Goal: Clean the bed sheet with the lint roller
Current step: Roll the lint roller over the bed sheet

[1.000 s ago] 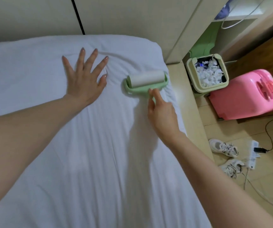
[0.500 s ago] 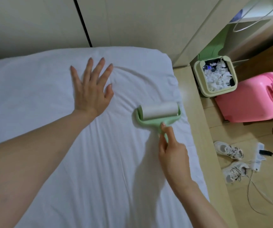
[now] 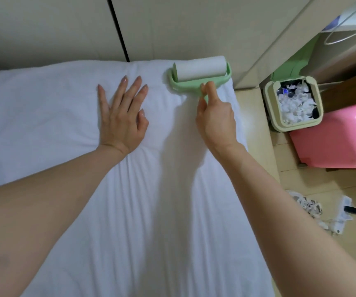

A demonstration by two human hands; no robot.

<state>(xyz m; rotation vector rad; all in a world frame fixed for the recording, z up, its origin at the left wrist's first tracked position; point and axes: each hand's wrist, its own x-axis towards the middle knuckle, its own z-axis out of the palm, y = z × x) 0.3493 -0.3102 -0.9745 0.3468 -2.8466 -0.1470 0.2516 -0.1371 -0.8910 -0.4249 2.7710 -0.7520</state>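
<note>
The right hand (image 3: 215, 116) is gripping the roller (image 3: 200, 73) handle, hiding most of it; the roller is lying at the sheet's (image 3: 151, 211) far edge. The left hand (image 3: 122, 116) is pressing flat, fingers spread.

The left hand (image 3: 122, 118) was laid flat on the white sheet (image 3: 151, 221) with its fingers spread, while the green handle of the roller (image 3: 200, 70) was gripped by the right hand (image 3: 216, 121) near the sheet's far right corner. The roller's white drum was set against the sheet, close to the wall (image 3: 44, 28). On the floor to the right, a bin (image 3: 271, 108) filled with white scraps was seen just beside a pink tub (image 3: 333, 146), with a shoe (image 3: 305, 205) nearer.
</note>
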